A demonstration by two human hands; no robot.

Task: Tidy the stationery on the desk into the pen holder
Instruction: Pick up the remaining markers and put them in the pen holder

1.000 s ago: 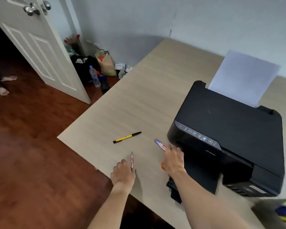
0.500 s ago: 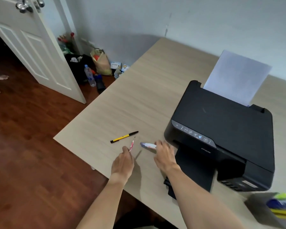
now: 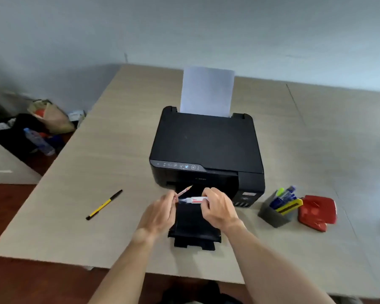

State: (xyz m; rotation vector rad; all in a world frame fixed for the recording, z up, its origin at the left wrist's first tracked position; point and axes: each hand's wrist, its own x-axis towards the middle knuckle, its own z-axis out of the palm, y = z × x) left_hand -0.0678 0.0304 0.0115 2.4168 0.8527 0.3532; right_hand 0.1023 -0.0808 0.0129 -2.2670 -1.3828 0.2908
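**Two items in hand, one pen waiting on the desk**

I am holding the left hand [image 3: 160, 212] closed around a patterned pink pencil [image 3: 184, 191], pinching it near its lower end so the sharpened tip is pointing up and away toward the printer [image 3: 206, 145]. I judge that grip is leaving the long shaft free to be dropped point-up or flipped as needed. I am keeping the right hand [image 3: 217, 207] wrapped around the back end of a white correction pen [image 3: 194, 200] with red lettering, its nozzle lying crosswise toward the left hand, almost touching the pencil's lower end. Both hands are hovering together above the printer's black output tray [image 3: 193, 227], not resting on it; I am reading this as gathering the two items into one load, perhaps passing one across, though I cannot tell which.

Off to the right, the dark grey pen holder [image 3: 272, 216] is standing on the desk [image 3: 119, 150] near the printer's front corner, already carrying blue and green markers and a yellow-and-black tool. A red hole punch [image 3: 316, 212] is sitting just beside it. Well apart on the left, a yellow-and-black pen [image 3: 104, 204] is lying flat, slanted, not yet collected.
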